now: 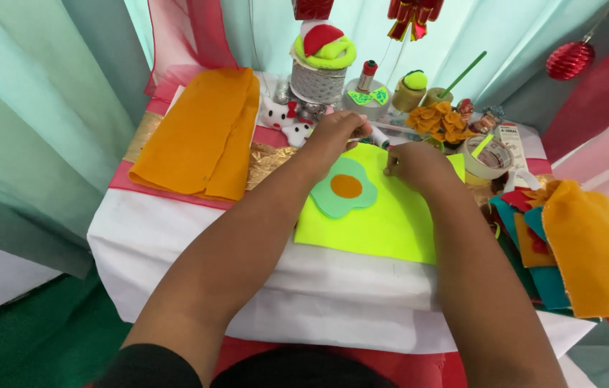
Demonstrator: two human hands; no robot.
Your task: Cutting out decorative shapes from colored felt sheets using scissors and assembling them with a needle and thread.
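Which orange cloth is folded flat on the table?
The left orange cloth, lying folded flat on the table. The right one drapes over a pile of coloured felt.

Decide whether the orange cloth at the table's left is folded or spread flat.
Folded: the orange cloth lies doubled, one layer overlapping another along its right edge.

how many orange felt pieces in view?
3 clear ones: folded orange felt at the table's left, another orange felt piece atop the right-hand stack, and an orange disc on the green flower cutout. More may be hidden in that stack.
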